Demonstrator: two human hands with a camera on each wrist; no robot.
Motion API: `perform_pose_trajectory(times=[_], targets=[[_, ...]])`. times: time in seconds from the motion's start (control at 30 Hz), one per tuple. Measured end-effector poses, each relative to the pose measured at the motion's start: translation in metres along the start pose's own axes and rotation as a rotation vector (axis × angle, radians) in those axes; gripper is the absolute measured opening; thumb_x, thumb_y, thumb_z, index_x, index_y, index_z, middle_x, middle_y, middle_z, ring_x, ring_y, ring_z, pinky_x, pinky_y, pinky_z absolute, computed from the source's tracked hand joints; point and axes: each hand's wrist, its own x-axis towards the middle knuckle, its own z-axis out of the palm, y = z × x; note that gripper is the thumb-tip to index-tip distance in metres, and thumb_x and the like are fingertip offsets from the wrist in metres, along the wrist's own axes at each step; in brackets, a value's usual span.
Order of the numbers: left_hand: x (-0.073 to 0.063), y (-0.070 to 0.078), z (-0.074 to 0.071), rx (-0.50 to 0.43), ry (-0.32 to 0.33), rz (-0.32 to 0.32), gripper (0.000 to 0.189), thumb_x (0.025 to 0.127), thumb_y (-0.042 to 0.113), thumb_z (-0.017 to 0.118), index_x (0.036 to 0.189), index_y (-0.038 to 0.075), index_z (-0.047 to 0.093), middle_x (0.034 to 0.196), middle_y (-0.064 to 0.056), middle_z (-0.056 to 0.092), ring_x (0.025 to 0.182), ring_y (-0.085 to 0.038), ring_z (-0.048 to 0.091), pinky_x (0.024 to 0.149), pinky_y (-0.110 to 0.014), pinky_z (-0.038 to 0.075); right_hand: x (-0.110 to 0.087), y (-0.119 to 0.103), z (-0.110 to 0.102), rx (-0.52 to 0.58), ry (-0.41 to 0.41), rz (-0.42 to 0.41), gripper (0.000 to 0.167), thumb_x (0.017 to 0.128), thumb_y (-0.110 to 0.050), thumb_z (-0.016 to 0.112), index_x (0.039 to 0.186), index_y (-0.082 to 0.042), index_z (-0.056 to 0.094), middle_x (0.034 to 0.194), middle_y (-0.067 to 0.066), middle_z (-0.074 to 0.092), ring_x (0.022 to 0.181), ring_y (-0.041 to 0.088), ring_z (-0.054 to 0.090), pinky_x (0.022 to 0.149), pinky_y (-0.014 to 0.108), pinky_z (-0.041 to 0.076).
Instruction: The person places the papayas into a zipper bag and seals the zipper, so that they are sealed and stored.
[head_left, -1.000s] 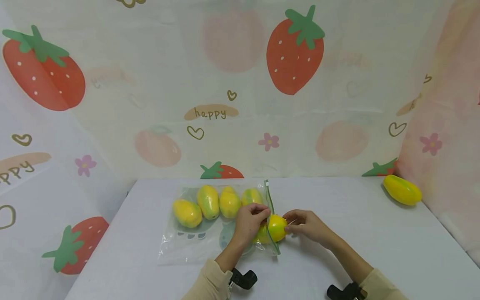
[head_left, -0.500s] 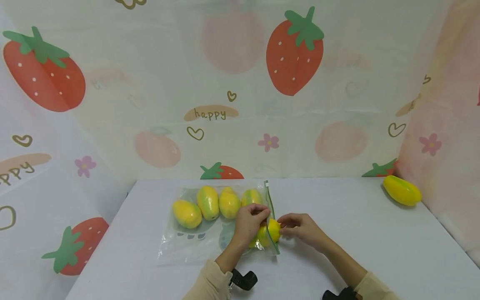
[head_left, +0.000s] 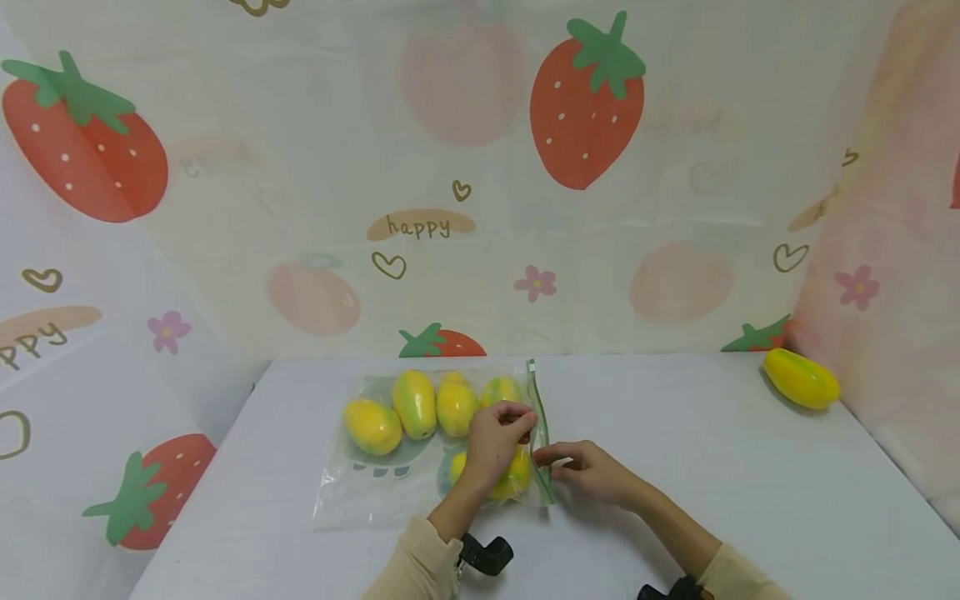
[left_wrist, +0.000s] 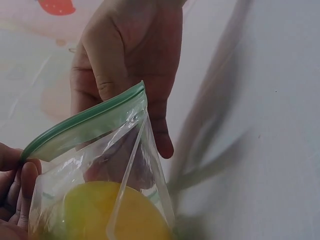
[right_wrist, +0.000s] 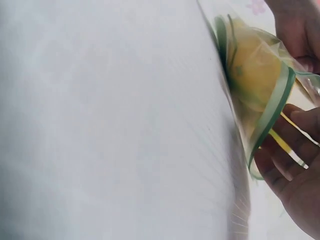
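A clear zip bag (head_left: 390, 492) with a green-edged mouth lies on the table, holding several yellow-green papayas (head_left: 415, 404). My left hand (head_left: 495, 442) pinches the bag's rim between thumb and fingers, lifting the mouth, as the left wrist view also shows. At that mouth is my right hand (head_left: 592, 471), its fingers loosely extended and partly inside, gripping nothing visible. Just within the opening sits one papaya (left_wrist: 110, 210), seen through the plastic. My left hand hides part of the fruit in the head view.
Another papaya (head_left: 801, 379) lies outside the bag at the table's back right corner. Printed cloth (head_left: 480, 167) with strawberries stands behind and at both sides of the white table (head_left: 675, 408).
The papaya at the bag's mouth has gone left, fully inside. My right hand has followed it left and slightly down to the rim. My left hand keeps its hold.
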Motion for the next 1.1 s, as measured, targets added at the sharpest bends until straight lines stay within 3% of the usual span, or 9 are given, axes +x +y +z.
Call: perform_pose_trajectory(times=[0.13,0.4,0.57,0.73,0.97,1.1], targets=[[-0.001,0.001,-0.001,0.013,0.002,0.008,0.015,0.088,0.011,0.069,0.093,-0.002,0.073,0.078,-0.01,0.07,0.06,-0.006,0.059,0.062,-0.022,0.055,-0.001,0.001,0.002,0.007,0.014,0.008,0.033,0.096,-0.004,0.051,0.126,0.002,0.062,0.125,0.019,0.065,0.119,0.035,0.059,0.097,0.044,0.052],[-0.001,-0.002,-0.001,0.024,-0.004,0.007,0.016,0.088,0.014,0.07,0.094,-0.001,0.073,0.08,-0.01,0.07,0.062,-0.007,0.059,0.063,-0.023,0.056,-0.003,-0.002,-0.005,0.02,0.065,0.031,0.029,0.096,-0.01,0.057,0.122,0.0,0.064,0.121,0.018,0.067,0.114,0.035,0.061,0.09,0.031,0.053],[-0.002,-0.002,-0.001,0.019,-0.006,0.013,0.019,0.089,0.016,0.07,0.096,-0.001,0.073,0.083,-0.011,0.071,0.064,-0.008,0.059,0.065,-0.024,0.057,-0.005,-0.004,-0.014,-0.011,0.097,0.04,0.031,0.097,-0.016,0.057,0.124,-0.001,0.063,0.122,0.016,0.067,0.115,0.034,0.06,0.092,0.041,0.053],[-0.003,-0.001,-0.001,0.019,-0.002,-0.002,0.02,0.089,0.015,0.07,0.098,-0.002,0.073,0.084,-0.011,0.072,0.065,-0.008,0.059,0.065,-0.026,0.058,-0.007,-0.003,-0.03,-0.05,0.147,0.053,0.03,0.097,-0.015,0.057,0.123,0.0,0.063,0.12,0.018,0.067,0.115,0.034,0.061,0.092,0.043,0.052],[-0.001,-0.002,-0.002,0.012,-0.001,-0.017,0.018,0.088,0.015,0.071,0.096,-0.001,0.073,0.083,-0.011,0.072,0.064,-0.008,0.06,0.065,-0.024,0.057,-0.012,-0.008,-0.06,-0.081,0.24,0.081,0.03,0.097,-0.015,0.058,0.122,0.001,0.063,0.122,0.023,0.065,0.116,0.035,0.06,0.089,0.03,0.052],[-0.002,-0.002,-0.003,0.012,-0.005,-0.011,0.017,0.088,0.014,0.071,0.094,-0.001,0.073,0.082,-0.011,0.072,0.063,-0.007,0.06,0.065,-0.024,0.057,-0.017,-0.013,-0.08,-0.129,0.284,0.087,0.032,0.097,-0.019,0.058,0.124,-0.001,0.062,0.124,0.022,0.064,0.117,0.034,0.061,0.091,0.031,0.052]])
